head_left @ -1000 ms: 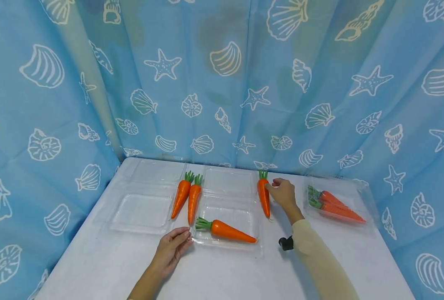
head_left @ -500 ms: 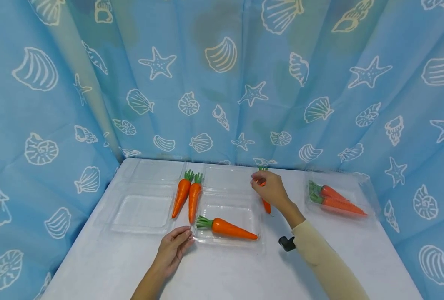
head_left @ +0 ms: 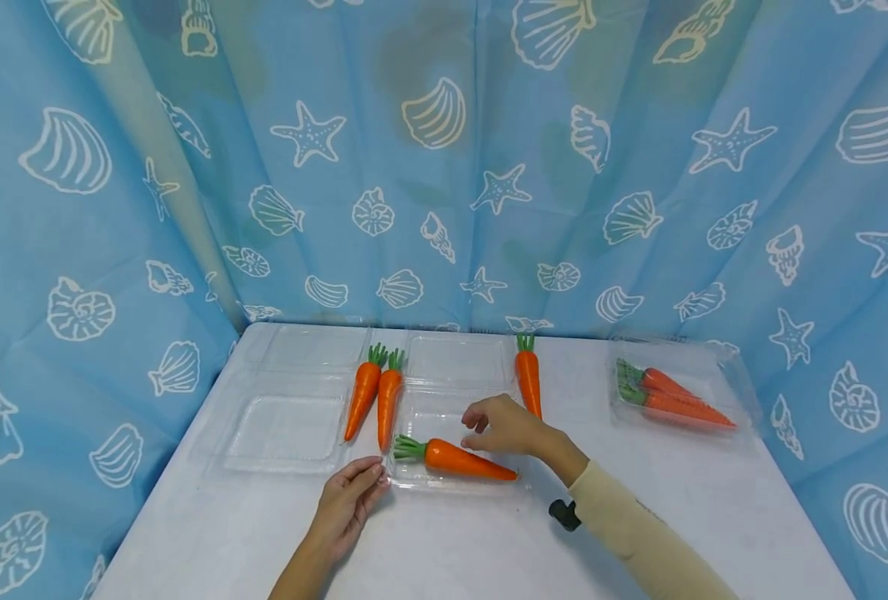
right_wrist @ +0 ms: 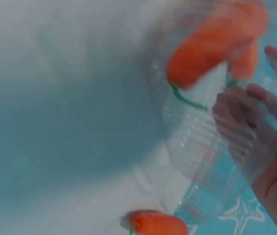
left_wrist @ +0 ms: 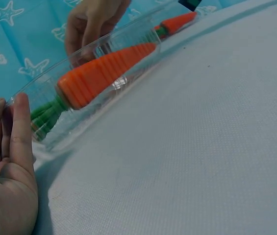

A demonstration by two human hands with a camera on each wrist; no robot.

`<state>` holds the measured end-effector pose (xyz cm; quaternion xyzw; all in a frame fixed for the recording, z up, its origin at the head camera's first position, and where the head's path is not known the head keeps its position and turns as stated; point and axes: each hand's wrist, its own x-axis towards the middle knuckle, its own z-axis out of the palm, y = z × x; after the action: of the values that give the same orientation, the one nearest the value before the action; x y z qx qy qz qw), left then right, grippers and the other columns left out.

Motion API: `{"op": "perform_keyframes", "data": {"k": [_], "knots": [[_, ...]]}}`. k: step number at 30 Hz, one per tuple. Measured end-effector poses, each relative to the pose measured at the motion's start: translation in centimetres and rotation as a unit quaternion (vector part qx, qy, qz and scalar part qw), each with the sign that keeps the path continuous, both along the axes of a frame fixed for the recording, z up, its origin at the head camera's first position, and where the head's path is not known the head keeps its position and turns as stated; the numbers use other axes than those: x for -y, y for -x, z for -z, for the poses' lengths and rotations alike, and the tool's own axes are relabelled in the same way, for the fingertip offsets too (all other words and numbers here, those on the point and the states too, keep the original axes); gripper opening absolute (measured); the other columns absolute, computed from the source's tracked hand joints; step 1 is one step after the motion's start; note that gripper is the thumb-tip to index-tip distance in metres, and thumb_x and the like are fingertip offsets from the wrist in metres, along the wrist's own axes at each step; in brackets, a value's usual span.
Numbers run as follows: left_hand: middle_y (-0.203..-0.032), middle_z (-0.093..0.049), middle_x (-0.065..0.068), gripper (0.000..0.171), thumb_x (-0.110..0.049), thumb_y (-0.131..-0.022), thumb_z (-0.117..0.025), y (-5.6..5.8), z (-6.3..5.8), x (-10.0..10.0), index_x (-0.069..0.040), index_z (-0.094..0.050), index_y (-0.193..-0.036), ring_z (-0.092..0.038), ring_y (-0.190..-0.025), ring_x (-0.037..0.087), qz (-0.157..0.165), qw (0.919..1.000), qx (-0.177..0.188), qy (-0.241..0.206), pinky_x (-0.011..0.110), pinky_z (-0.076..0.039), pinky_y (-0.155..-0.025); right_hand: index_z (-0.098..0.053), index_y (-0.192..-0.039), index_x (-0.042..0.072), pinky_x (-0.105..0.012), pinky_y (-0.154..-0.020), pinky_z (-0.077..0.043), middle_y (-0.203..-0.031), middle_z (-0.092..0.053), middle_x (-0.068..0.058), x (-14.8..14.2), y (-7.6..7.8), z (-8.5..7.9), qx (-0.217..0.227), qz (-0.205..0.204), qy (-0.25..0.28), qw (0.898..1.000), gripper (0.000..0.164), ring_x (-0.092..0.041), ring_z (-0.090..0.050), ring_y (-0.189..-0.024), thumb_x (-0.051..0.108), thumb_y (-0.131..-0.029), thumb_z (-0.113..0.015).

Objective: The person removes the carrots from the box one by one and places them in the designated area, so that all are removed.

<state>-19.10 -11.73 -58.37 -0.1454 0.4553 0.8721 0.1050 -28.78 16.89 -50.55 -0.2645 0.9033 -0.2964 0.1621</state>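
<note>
right wrist view motion-blurred; right hand (right_wrist: pixel 265 142) cut by right edge, lower carrot (right_wrist: pixel 160 224) by bottom edge. left wrist view: left hand (left_wrist: pixel 12 176) runs off left edge. head view: beige sleeve (head_left: pixel 639 533) cut at bottom, black object (head_left: pixel 564 514) beside it too small to identify. contact between right hand and tray carrot (head_left: pixel 464 460) unclear.

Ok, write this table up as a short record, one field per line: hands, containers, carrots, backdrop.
left hand: pinches near-left corner of middle container
right hand: over middle container, at far side of boxed carrot; contact unclear
middle container: lid open, boxed carrot inside
left container: lid open, no carrot visible inside
right container: two packed carrots, seen through clear plastic
loose pair: between left and middle containers
lone carrot: right of middle container
backdrop: blue, shell-and-starfish print
</note>
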Motion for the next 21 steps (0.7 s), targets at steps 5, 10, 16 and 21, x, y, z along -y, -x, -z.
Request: {"op": "perform_keyframes", "data": {"k": [5,10,16,21], "knots": [[-0.099,-0.064,0.014,0.025,0.002,-0.094,-0.061,-0.1,0.0,0.4,0.008,-0.057,-0.117,-0.067,-0.085,0.018,0.005,0.9999,-0.016,-0.001,0.032,-0.054,-0.089,-0.069,-0.115,0.011,-0.024,-0.076,-0.057,-0.103,-0.068,0.001,0.8,-0.7,0.8,0.027,0.000,0.008,1.000,0.041,-0.016,-0.063,-0.092,0.035,-0.083,-0.078],[-0.100,-0.064,0.013,0.026,0.001,-0.094,-0.061,-0.2,0.0,0.4,0.007,-0.057,-0.118,-0.067,-0.086,0.017,0.011,0.9997,-0.021,-0.002,0.031,-0.054,-0.089,-0.069,-0.115,0.011,-0.023,-0.076,-0.056,-0.102,-0.068,0.003,1.0,-1.1,0.9,0.029,-0.015,0.017,0.999,0.042,-0.014,-0.062,-0.090,0.035,-0.082,-0.079],[-0.104,-0.064,0.013,0.030,-0.002,-0.093,-0.064,-0.2,0.1,0.0,0.005,-0.057,-0.120,-0.067,-0.089,0.018,0.017,0.9998,-0.007,-0.010,0.032,-0.053,-0.092,-0.070,-0.111,0.016,-0.020,-0.075,-0.055,-0.096,-0.066,0.010,0.6,-1.3,1.1,0.028,-0.037,0.001,0.999,0.037,-0.007,-0.061,-0.084,0.032,-0.079,-0.081],[-0.103,-0.064,0.013,0.032,-0.004,-0.092,-0.066,-0.3,0.1,0.1,0.006,-0.057,-0.122,-0.067,-0.091,0.018,0.010,0.9999,-0.004,0.000,0.032,-0.053,-0.092,-0.071,-0.108,0.016,-0.021,-0.076,-0.054,-0.092,-0.065,0.012,1.0,-1.3,1.2,0.024,-0.054,0.000,0.998,0.035,-0.007,-0.060,-0.083,0.029,-0.078,-0.082]]}}
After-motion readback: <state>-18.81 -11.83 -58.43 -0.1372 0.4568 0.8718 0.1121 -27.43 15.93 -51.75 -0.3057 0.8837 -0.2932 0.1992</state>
